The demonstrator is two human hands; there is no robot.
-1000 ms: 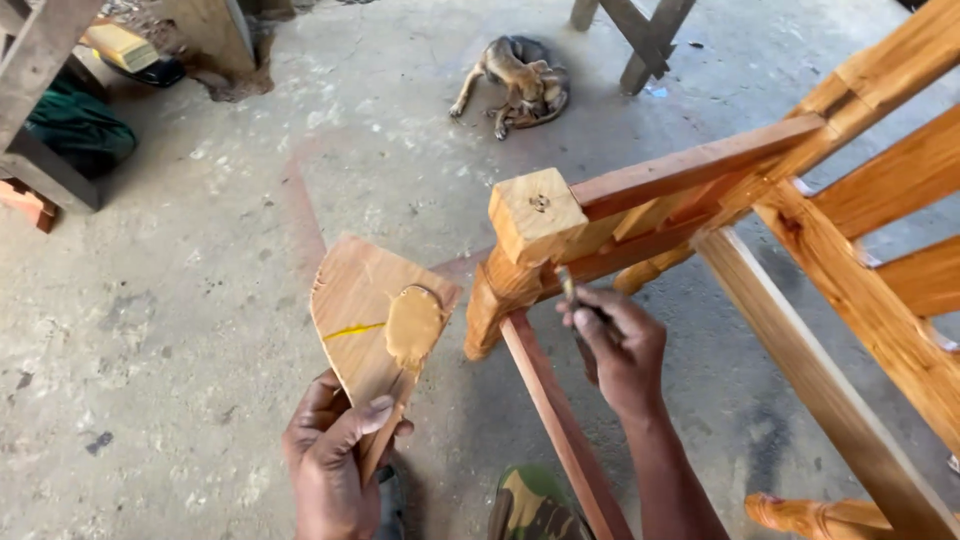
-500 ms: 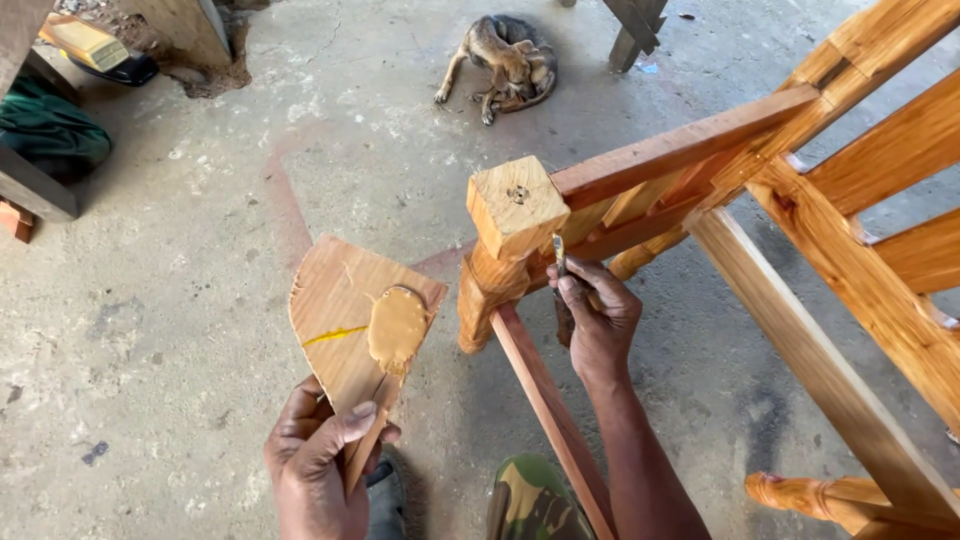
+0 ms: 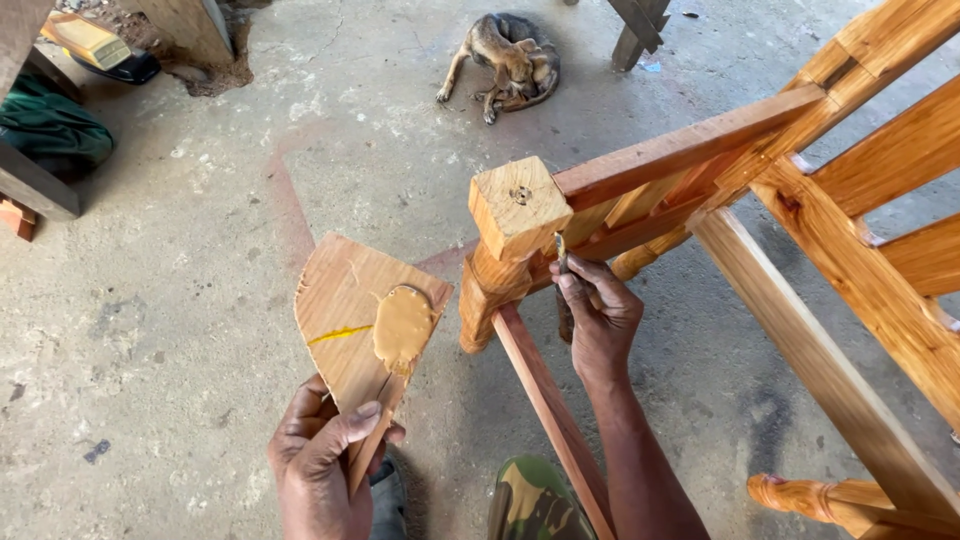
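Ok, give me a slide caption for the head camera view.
Right hand presses a small tool against a wooden frame; left hand holds a putty-smeared board.

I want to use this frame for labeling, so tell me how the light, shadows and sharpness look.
Head view: soft, even daylight, no glare; the wooden frame throws a faint shadow on the concrete floor; right hand, left hand and putty board are sharp; no visible blur.
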